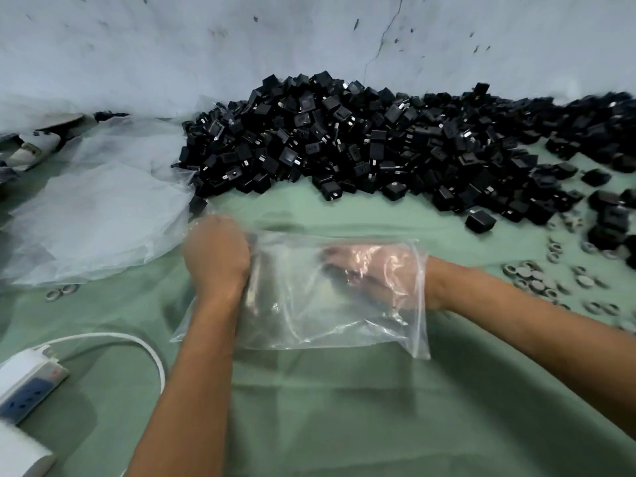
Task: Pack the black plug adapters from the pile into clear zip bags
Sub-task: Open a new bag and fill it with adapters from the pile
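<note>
A clear zip bag (309,315) lies on the green cloth in front of me, its zip mouth to the right. My left hand (216,256) grips the bag's left edge with curled fingers. My right hand (364,266) is inside the bag through the mouth, seen blurred through the plastic. A dark shape lies under its fingers, and I cannot tell whether the hand holds it. The big pile of black plug adapters (344,146) sits beyond the bag against the wall, with loose adapters (480,222) strewn to the right.
Crumpled clear plastic sheeting (96,208) covers the left. A white power strip (27,390) with its cable (137,342) lies at the near left. Several small grey rings (537,277) are scattered at the right. A pale wall (206,46) rises behind the pile.
</note>
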Tool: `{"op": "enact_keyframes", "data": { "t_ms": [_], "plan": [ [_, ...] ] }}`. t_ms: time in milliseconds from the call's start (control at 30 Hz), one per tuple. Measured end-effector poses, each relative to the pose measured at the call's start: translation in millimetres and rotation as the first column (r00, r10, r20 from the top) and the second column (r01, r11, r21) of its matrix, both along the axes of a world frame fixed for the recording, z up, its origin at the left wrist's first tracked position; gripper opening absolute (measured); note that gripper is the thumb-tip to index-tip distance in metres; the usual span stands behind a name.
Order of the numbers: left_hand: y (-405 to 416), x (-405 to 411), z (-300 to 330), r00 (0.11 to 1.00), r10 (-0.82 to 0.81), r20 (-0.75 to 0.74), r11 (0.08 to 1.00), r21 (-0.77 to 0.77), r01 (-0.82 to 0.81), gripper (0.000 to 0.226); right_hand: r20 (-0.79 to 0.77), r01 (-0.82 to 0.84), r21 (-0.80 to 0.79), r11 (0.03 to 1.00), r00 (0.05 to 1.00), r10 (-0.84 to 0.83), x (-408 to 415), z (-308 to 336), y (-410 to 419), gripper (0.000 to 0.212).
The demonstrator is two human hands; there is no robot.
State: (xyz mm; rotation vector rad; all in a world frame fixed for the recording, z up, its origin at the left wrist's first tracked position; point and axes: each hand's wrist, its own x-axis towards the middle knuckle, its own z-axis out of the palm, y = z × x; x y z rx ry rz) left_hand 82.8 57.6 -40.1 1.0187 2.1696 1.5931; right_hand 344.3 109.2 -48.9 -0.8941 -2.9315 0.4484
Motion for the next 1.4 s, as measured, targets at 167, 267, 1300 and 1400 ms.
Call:
{"op": "enact_keyframes", "data": {
  "t_ms": [167,267,1300,1400],
  "plan": [
    [1.4,7.4,0.6,0.978,0.039,-0.206,0.998,-0.037,-0.047,0.037,-0.004,0.082,0.120,0.989,0.997,-0.082,90.4,18.8,-17.3,0.041],
    [-3.2,22.7,6.1,0.941,0.034,-0.337,0.999,-0.021,-0.044,0.030,-0.159,0.339,0.329,0.881,0.940,-0.302,117.3,20.3,-8.7,0.019],
    [-7.3,154.7,80.5,0.716,-0.674,-0.184,0.658,-0.590,0.468,0.022,-0.445,0.108,-0.397,0.912,0.846,-0.293,55.2,36.1,-48.8,0.026],
    [-7.4,148.9,83.1,0.709,-0.675,-0.204,0.651,-0.617,0.442,0.021,-0.461,0.196,-0.285,0.938,0.830,-0.313,58.0,47.9,-43.4,0.022]
  ]
}}
